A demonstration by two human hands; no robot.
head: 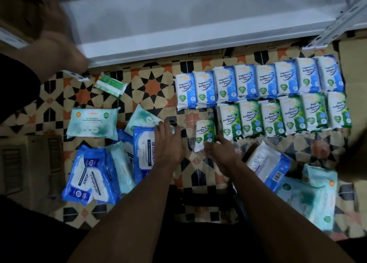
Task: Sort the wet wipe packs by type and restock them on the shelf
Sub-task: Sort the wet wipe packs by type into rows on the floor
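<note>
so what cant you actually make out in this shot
- Head view: the small text on the teal pack is blurred and too small to read.
- The blue pack is partly hidden by the left hand.
- The lower end of the pine pack is covered by the right hand.
- The shelf is cut off by the top edge.

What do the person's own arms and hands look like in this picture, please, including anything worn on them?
Both forearms are bare from the bottom of the picture up to the hands, with no sleeves in view. The left hand and the right hand wear no gloves, and no watch, ring or bracelet shows. The dim light hides finer detail.
</note>
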